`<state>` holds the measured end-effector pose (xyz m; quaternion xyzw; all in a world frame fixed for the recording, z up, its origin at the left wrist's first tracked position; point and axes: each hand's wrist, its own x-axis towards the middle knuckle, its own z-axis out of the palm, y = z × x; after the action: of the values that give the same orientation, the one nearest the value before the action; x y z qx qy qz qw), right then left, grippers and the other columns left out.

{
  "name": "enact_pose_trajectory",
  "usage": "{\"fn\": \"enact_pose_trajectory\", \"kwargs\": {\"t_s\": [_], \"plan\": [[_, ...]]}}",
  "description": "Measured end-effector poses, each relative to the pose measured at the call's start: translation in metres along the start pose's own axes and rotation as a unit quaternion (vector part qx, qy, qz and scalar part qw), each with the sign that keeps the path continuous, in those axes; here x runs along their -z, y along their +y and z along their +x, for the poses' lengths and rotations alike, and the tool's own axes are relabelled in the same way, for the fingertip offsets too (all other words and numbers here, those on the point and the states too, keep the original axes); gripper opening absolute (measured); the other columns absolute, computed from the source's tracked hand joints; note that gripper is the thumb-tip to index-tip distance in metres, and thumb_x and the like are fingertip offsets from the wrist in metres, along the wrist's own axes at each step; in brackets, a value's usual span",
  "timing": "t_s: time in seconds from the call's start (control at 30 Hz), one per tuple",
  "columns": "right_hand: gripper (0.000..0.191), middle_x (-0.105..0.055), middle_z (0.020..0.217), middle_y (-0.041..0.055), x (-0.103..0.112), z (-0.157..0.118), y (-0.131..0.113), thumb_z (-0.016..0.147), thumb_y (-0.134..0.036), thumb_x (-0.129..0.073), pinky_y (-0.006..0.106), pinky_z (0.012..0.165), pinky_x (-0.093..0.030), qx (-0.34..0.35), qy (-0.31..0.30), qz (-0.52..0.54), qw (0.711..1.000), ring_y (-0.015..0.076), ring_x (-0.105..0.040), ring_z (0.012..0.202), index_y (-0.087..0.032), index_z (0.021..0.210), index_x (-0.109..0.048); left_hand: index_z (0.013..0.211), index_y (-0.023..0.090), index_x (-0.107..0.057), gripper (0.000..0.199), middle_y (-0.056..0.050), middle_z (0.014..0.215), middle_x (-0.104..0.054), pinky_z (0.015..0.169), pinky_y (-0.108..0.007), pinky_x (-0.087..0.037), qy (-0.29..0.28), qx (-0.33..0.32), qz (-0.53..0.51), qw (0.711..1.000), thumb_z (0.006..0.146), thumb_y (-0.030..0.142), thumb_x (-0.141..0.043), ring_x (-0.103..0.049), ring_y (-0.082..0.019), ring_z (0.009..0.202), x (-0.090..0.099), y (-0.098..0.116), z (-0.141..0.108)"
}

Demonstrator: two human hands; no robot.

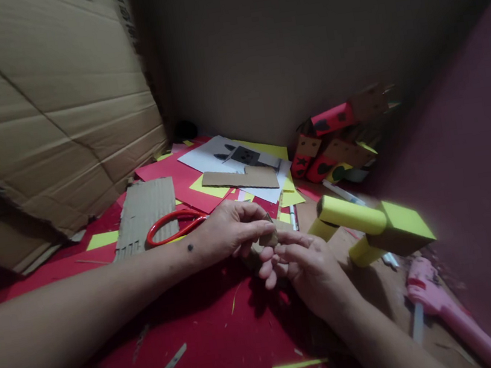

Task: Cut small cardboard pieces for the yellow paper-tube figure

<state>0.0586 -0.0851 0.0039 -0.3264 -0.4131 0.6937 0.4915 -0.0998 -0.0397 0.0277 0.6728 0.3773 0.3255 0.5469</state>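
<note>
Above the red surface we hold a small cardboard piece, our left grip pinched on it and our right grip closed on its edge; red-handled scissors lie beyond the left, a pink glue gun to the right

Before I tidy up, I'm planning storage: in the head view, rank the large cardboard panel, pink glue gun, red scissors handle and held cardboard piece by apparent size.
1. Large cardboard panel
2. Pink glue gun, partly cut off by the frame
3. Red scissors handle
4. Held cardboard piece, partly covered
</note>
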Motion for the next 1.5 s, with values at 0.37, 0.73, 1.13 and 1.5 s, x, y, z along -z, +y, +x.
{"fn": "enact_pose_trajectory", "kwargs": {"t_s": [0.37,0.73,1.13,1.5], "plan": [[0.021,-0.067,0.061,0.0016,0.0,0.002,0.005,0.075,-0.023,-0.064,0.026,0.041,-0.051,0.015,0.029,-0.025,0.999,0.0166,-0.064,0.047,-0.019,0.085,-0.046,0.079,0.013,-0.059,0.02,0.004,0.052,-0.057,0.035,-0.014,-0.032,0.008,0.008,-0.015,1.0,0.078,0.033,-0.061,-0.043,-0.005,0.037,-0.005,0.001,-0.003],[0.025,-0.065,0.058,-0.0016,-0.002,0.001,0.005,0.076,-0.031,-0.067,0.02,0.036,-0.048,0.036,0.042,-0.084,0.995,0.0117,-0.06,0.041,-0.018,0.081,-0.047,0.08,0.014,-0.062,0.02,0.002,0.057,-0.061,0.038,-0.015,-0.035,-0.029,0.004,-0.023,0.999,0.08,0.033,-0.061,-0.048,-0.006,0.041,-0.002,0.0,-0.001],[0.026,-0.067,0.059,0.0016,0.0,0.004,0.003,0.072,-0.024,-0.071,0.022,0.037,-0.05,0.023,0.053,-0.021,0.998,0.0145,-0.063,0.042,-0.017,0.079,-0.047,0.083,0.014,-0.063,0.014,0.0,0.062,-0.063,0.048,-0.021,-0.049,-0.06,0.021,-0.095,0.993,0.076,0.026,-0.066,-0.06,-0.012,0.055,0.0,-0.005,-0.001],[0.02,-0.068,0.058,0.0019,0.002,0.005,0.002,0.074,-0.024,-0.07,0.02,0.033,-0.048,0.042,0.041,-0.001,0.998,0.0138,-0.062,0.041,-0.016,0.078,-0.053,0.069,0.013,-0.055,0.014,-0.001,0.061,-0.061,0.044,-0.021,-0.042,-0.049,0.027,-0.078,0.995,0.072,0.024,-0.064,-0.055,-0.01,0.046,-0.006,0.004,-0.005]]}}
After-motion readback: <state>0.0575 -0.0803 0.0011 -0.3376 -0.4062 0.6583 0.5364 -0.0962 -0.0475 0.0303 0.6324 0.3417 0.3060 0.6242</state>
